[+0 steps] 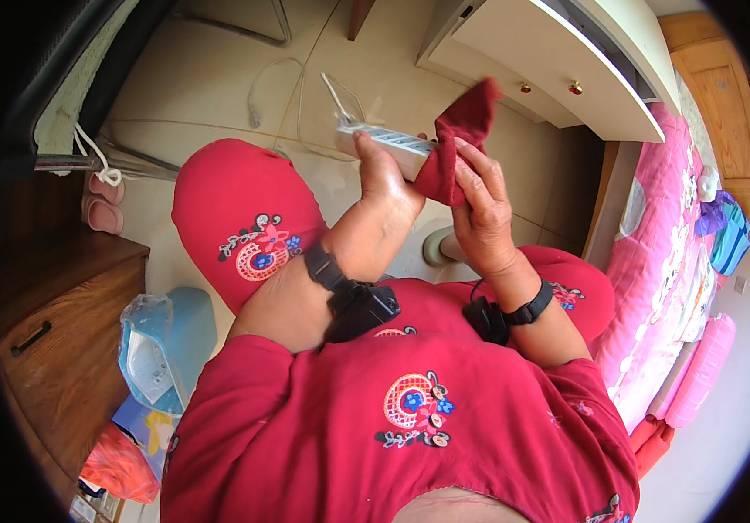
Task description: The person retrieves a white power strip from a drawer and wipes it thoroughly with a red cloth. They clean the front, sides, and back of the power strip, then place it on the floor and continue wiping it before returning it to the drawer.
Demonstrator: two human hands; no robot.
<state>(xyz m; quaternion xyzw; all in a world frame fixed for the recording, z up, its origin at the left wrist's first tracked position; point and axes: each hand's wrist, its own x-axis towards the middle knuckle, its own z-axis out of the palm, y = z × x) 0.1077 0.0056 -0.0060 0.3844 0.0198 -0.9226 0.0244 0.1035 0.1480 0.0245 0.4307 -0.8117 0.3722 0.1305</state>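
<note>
My left hand [381, 170] is shut around a white power strip [384, 145], its thumb lying along the near side. The strip points up and to the left, and a white cord [335, 95] leaves its far end towards the floor. With my right hand [482, 196] I press a dark red cloth [448, 157] around the strip's near end; the cloth's loose corner sticks up, slightly blurred. Some fingertips are hidden behind the strip and the cloth. Both hands are above the gap between my knees.
A white cabinet with drawers [525, 52] stands ahead to the right, and a bed with a pink cover [649, 261] along the right. On the left are a wooden cabinet [80, 307], a blue bin [195, 340] and pink slippers [105, 206]. The cord trails over the tiled floor [218, 91].
</note>
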